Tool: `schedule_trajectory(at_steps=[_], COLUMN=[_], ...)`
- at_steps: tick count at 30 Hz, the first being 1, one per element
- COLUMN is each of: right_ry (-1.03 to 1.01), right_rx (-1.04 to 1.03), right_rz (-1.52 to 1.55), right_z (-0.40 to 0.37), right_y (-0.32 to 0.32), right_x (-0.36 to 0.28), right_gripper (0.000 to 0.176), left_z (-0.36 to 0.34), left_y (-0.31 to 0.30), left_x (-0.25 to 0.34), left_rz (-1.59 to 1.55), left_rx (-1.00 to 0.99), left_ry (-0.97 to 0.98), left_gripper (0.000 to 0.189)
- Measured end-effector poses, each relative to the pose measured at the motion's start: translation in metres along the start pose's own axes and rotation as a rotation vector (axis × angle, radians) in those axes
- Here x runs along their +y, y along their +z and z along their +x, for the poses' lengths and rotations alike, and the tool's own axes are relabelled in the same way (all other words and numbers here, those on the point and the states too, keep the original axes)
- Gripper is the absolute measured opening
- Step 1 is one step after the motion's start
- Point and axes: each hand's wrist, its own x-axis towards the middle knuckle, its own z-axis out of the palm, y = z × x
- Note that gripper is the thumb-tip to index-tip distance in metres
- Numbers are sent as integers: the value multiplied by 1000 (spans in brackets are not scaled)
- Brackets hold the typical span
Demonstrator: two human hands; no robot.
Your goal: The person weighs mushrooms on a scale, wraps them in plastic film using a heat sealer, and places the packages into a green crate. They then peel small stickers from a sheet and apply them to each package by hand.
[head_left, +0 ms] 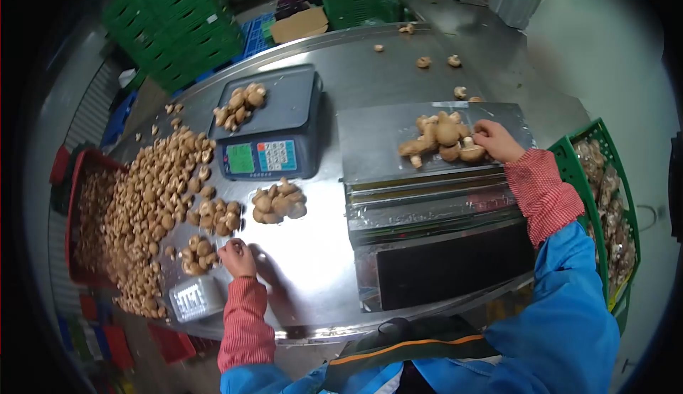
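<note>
My right hand (pixel 496 140) rests at the right edge of a cluster of brown mushrooms (pixel 447 133) on the flat top plate of a wrapping machine (pixel 370 138). Its fingers are bent together against the outermost mushrooms; whether they grip one is hard to see. My left hand (pixel 238 259) hovers at the front left with curled fingers, and what is in them, if anything, is hidden. Beside it lie a small group of mushrooms (pixel 198 254) and a clear plastic tray (pixel 195 298). Two more groups, one of mushrooms (pixel 279 201), sit just beyond that hand.
A scale (pixel 269 158) bearing mushrooms (pixel 240 105) stands at the back left. Loose mushrooms (pixel 153 195) spill from a red crate (pixel 77 251) across the steel table (pixel 313 266). A green crate (pixel 605 209) with bagged mushrooms is at right; green crates (pixel 171 24) are stacked behind.
</note>
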Motion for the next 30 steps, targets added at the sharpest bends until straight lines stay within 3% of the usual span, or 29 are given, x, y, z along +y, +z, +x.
schedule_trajectory(at_steps=[2, 4, 6, 8, 10, 12, 15, 18, 19, 22, 23, 26, 28, 30], right_ry=[47, 53, 45, 26, -8, -26, -62, -5, -56, -174, -183, -605, -638, -720], right_rx=[-24, -29, -33, -31, -31, -37, -45, -63, -2, 137, 161, 188, 106, 58], right_rz=[24, 25, 14, -5, 10, 17, 28, 34, -32, -271, -375, -847, -1004, -1093], right_z=[-2, -3, -3, -4, -1, 0, -1, -6, -12, -44, -64, -114, -132, -135], right_y=[2, 1, -1, -4, -3, -5, -5, -11, -17, -43, -56, -82, -79, -73], right_x=[-4, -3, -2, -1, 5, 9, 9, 2, 4, -2, -8, 13, 13, 10], right_gripper=[19, 20, 22, 23, 23, 22, 23, 23, 22, 23, 24, 29, 31, 30], left_z=[8, 21, 36, 51, 55, 55, 51, 47, 44, 42, 36, 26, 16, 16], left_y=[-22, -41, -59, -29, -10, 23, 60, 59, 47, 33, 0, -47, -64, -59], left_x=[69, 160, 253, 317, 383, 418, 427, 422, 420, 368, 363, 332, 337, 341], left_rz=[-249, -696, -1029, -1106, -1051, -898, -563, -772, -821, -829, -694, -171, -72, 35], left_rx=[-10, -176, -466, -522, -632, -614, -736, -813, -800, -516, -520, -558, -663, -646], left_ry=[60, -6, 95, 324, 347, 473, 591, 411, 298, 337, 446, 965, 1009, 1120], left_gripper=[21, 31, 38, 38, 42, 37, 40, 43, 45, 30, 27, 38, 41, 42])
